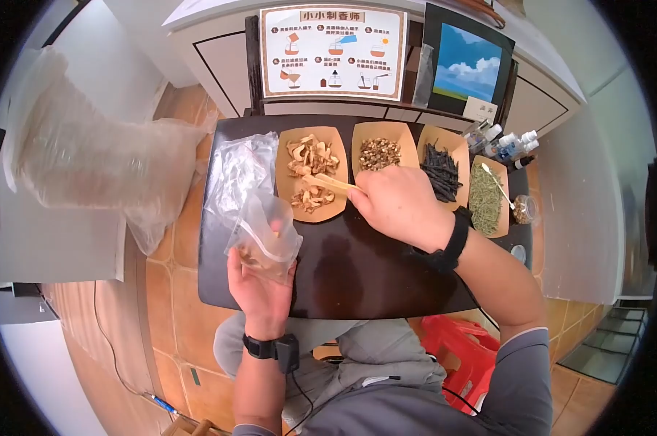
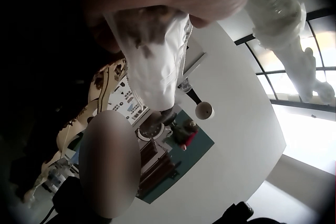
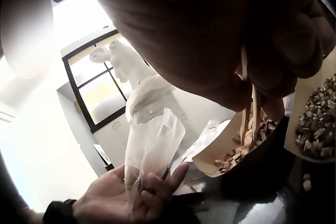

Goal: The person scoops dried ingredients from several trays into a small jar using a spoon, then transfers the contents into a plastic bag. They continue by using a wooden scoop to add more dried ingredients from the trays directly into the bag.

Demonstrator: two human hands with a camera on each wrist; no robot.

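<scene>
My left hand (image 1: 264,296) holds a clear zip bag (image 1: 269,251) upright near the table's left front, with some brownish pieces low inside it. My right hand (image 1: 404,203) pinches wooden tweezers (image 1: 330,183). Their tips reach over the dried pale-brown slices (image 1: 314,155) in the leftmost paper tray (image 1: 334,211). In the right wrist view both prongs of the tweezers (image 3: 245,121) point down at the slices, and the bag (image 3: 152,145) stands to the left in the left hand. Close behind the right hand is a tray of small brown pieces (image 1: 380,152).
A loose clear plastic bag (image 1: 237,174) lies left of the trays. Dark sticks (image 1: 440,171) and green needle-like herbs (image 1: 486,200) fill trays on the right, near small bottles (image 1: 513,145) and a glass jar (image 1: 523,209). An instruction board (image 1: 332,54) stands behind the table.
</scene>
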